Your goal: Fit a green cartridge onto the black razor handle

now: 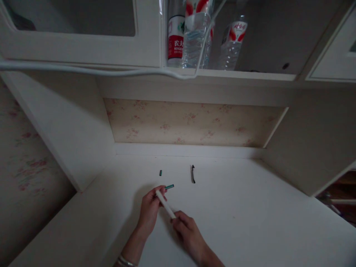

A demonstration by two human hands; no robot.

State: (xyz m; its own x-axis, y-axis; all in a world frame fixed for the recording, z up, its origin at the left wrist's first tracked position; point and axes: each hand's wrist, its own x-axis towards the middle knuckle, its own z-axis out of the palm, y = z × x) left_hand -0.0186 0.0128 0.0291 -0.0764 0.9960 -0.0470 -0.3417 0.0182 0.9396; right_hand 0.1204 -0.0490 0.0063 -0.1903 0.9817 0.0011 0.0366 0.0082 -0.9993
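Observation:
My left hand (pixel 151 207) is closed, its fingertips pinching a thin green strip with dark edges (pixel 169 187) that points to the right. My right hand (pixel 187 231) grips the lower end of a slim white stick (pixel 166 205). The far end of the stick lies across the fingers of my left hand; whether it touches them I cannot tell. Beyond my left hand, a short green piece (pixel 160 172) rests on the white desk (pixel 236 200). A thin, slightly curved black object (pixel 193 174) lies to its right, too small to name.
An overhead cabinet (pixel 111 52) spans the top, with plastic water bottles (pixel 197 40) and a red-and-white container (pixel 175 44) on its open shelf. A white cable (pixel 116 72) runs along the cabinet's lower edge. Side panels (pixel 69 122) flank the desk, with flowered wallpaper (pixel 178 122) behind.

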